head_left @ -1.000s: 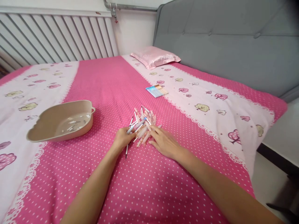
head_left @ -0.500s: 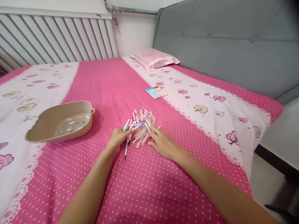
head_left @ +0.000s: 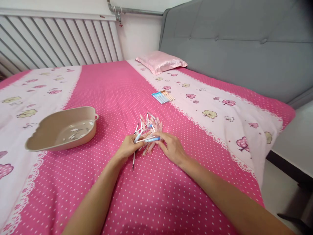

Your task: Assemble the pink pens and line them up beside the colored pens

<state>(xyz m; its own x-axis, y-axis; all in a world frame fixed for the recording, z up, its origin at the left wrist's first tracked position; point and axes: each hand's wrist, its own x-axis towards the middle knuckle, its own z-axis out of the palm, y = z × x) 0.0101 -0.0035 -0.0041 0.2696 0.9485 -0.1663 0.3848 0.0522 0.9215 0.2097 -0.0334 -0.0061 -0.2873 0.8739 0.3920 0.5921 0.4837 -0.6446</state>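
A heap of small pens (head_left: pixel 149 125) lies on the pink dotted bedspread (head_left: pixel 114 98). My left hand (head_left: pixel 128 147) and my right hand (head_left: pixel 171 147) meet at the near edge of the heap. Both pinch one blue-and-white pen (head_left: pixel 149 139), held level between them, left fingers on its white end, right fingers on its blue end. One dark pen (head_left: pixel 133 160) lies loose below my left hand.
A beige basin (head_left: pixel 61 129) with a few small white pieces inside stands to the left. A row of coloured pens (head_left: pixel 163 96) lies farther back, near a pink pillow (head_left: pixel 161 62). Grey headboard at right; the bed edge drops off at right.
My left hand lifted a blue-and-white pen out of the heap. My right hand, flat on the bed before, rose and took hold of the pen's other end.
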